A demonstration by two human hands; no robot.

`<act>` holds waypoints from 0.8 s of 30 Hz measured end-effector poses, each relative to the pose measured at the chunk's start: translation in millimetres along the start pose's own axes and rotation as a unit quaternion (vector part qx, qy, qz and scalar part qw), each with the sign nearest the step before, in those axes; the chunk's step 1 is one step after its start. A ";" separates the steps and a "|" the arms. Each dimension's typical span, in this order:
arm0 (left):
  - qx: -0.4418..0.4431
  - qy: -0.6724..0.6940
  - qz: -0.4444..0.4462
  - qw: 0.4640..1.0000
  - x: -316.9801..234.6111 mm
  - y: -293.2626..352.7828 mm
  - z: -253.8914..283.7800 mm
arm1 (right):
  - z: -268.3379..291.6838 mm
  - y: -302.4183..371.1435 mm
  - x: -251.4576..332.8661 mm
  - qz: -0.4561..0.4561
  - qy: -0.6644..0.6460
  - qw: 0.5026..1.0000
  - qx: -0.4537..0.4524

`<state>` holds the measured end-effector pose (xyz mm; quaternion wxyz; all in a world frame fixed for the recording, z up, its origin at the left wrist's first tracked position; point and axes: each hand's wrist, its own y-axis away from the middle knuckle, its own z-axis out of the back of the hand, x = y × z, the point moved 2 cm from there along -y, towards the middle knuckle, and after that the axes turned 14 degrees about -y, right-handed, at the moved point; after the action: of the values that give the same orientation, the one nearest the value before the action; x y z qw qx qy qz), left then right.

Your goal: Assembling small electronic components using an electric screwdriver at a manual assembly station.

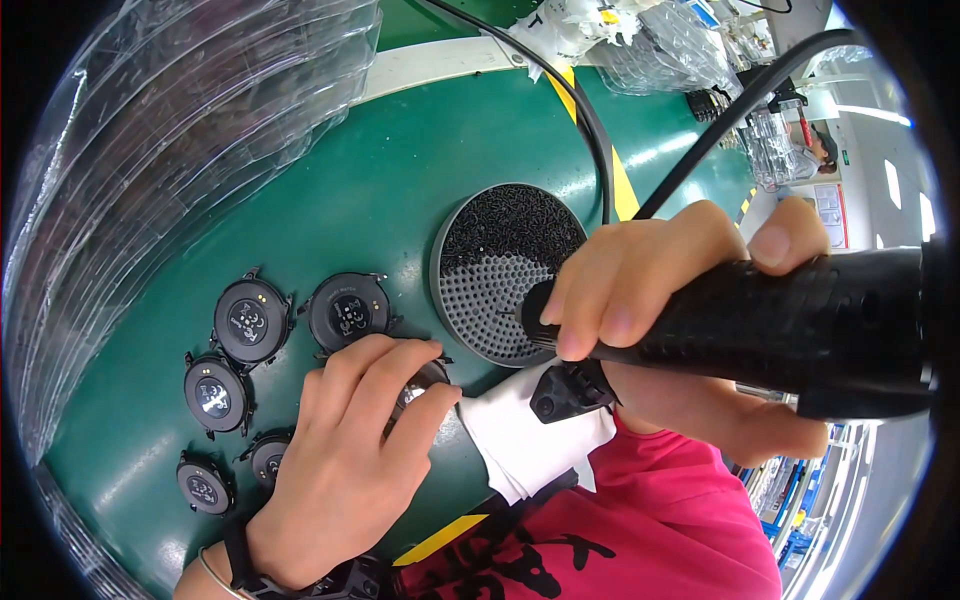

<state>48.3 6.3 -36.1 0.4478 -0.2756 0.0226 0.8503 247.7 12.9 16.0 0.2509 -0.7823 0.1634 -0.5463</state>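
Okay, left hand (350, 465) has fingers and thumb bent round a dark round watch body (425, 380) at the middle of the frame, mostly covered by the fingers; right hand (660, 275) is wrapped round a black cylindrical handheld tool (780, 320), looks like a powered driver, nose at the lower right part of the dish. Risks, my read: nose bumping the dish rim could tip it and scatter screws; a loose left grip could let the watch body skid on the smooth table (390, 190); a slipping tool could scratch a casing; the thick black cable (720, 125), upper right, could snag if pulled. Left palm also sits close to the nearest part of the row, so a careless shift could knock one. Containers: round grey dish (480, 315), centre, perforated plate inside, small black screws (510, 225) heaped over the upper half, holes mostly bare below. Clear plastic trays (190, 130) stacked upper left; can't tell what's in them. Five other black round watch bodies (250, 320) lie backs up, left to lower left, one partly behind the left hand. Folded white cloth (530, 430) just below the dish.
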 end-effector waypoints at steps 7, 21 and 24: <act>-0.036 0.066 0.016 0.997 2.7 2.8 -5.6 | -4.1 3.9 0.1 0.081 -0.087 0.992 0.034; -0.018 0.059 -0.008 0.998 3.5 8.2 -7.2 | -14.5 13.8 -12.7 0.036 -0.057 0.993 0.095; -0.022 0.076 0.011 0.997 3.7 9.0 -8.2 | -15.0 14.1 -12.9 0.042 -0.060 0.993 0.095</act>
<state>43.4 1.4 -46.7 0.4294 -0.3491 0.0408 0.8319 229.5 4.9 2.2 0.3561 -0.7790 0.1282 -0.5000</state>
